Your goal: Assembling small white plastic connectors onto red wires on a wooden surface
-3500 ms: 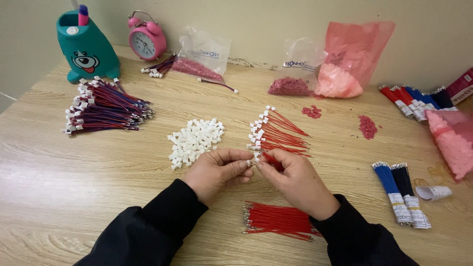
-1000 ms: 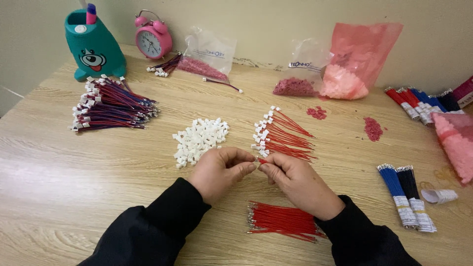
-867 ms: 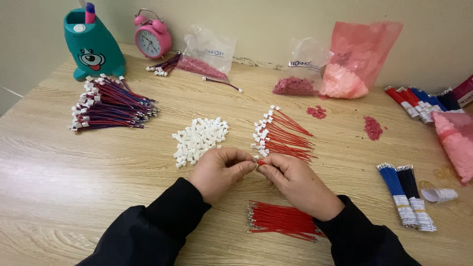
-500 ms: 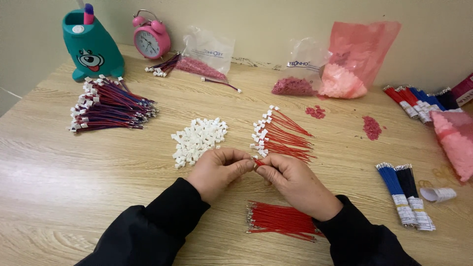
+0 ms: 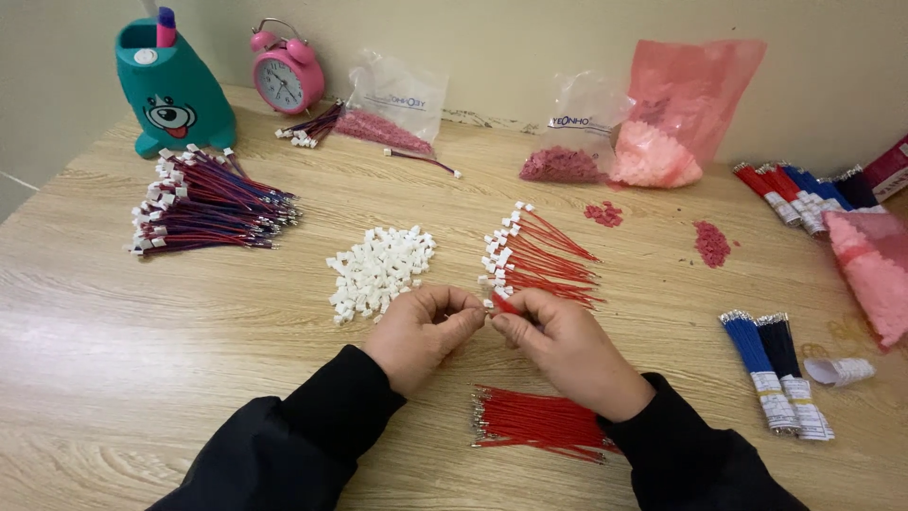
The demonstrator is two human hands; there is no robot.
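My left hand (image 5: 426, 331) and my right hand (image 5: 558, 341) meet fingertip to fingertip over the wooden table (image 5: 142, 350). Between them sits a short red wire (image 5: 501, 304), pinched by my right hand; my left hand's fingers are closed on something small at its tip, too hidden to name. A heap of small white connectors (image 5: 378, 270) lies just beyond my left hand. Red wires with white connectors fitted (image 5: 539, 260) fan out beyond my right hand. A bundle of bare red wires (image 5: 539, 424) lies under my right wrist.
A pile of red-and-blue wired connectors (image 5: 203, 203) lies at the left. At the back stand a teal holder (image 5: 175, 90), a pink alarm clock (image 5: 284, 80) and plastic bags of pink parts (image 5: 681, 114). Blue and black wire bundles (image 5: 776, 369) lie at the right.
Both hands stay together in the same spot, with only small finger movements. The view has shifted slightly.
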